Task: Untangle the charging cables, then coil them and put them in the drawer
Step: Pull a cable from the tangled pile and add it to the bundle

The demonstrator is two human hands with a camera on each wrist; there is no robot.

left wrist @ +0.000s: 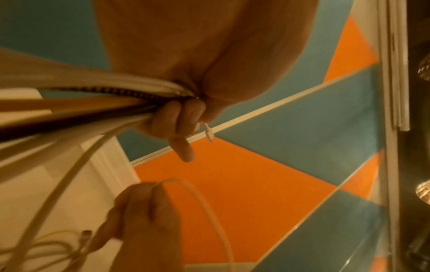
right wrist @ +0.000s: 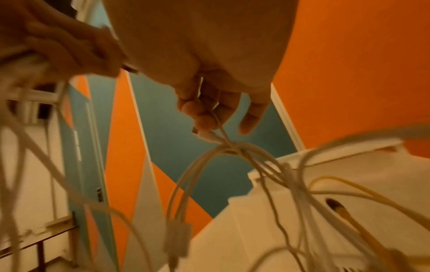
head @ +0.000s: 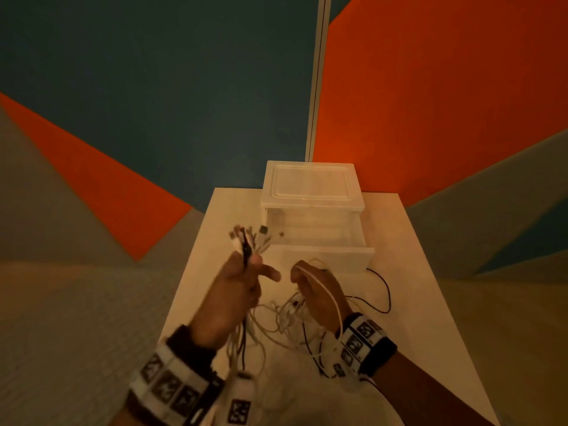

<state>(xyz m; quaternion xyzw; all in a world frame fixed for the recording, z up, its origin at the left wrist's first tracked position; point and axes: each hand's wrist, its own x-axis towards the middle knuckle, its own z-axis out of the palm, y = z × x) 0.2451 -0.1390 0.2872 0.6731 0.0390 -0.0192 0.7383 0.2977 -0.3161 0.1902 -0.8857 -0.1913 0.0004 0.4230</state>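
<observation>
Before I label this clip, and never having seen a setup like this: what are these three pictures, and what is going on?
No machine here: a person works with bare hands, wearing a camera on the head and one on each wrist. The head view looks down at a pale table with a small plastic drawer box, its drawer pulled open. The left hand grips a bundle of cable ends, plugs sticking up. The right hand holds a white cable, seen close in its wrist view. The tangled cables hang between the hands down to the table.

Two hands, left (head: 236,290) and right (head: 319,290), work one tangle of charging cables (head: 285,321), too knotted to count, before one open drawer (head: 319,256).
</observation>
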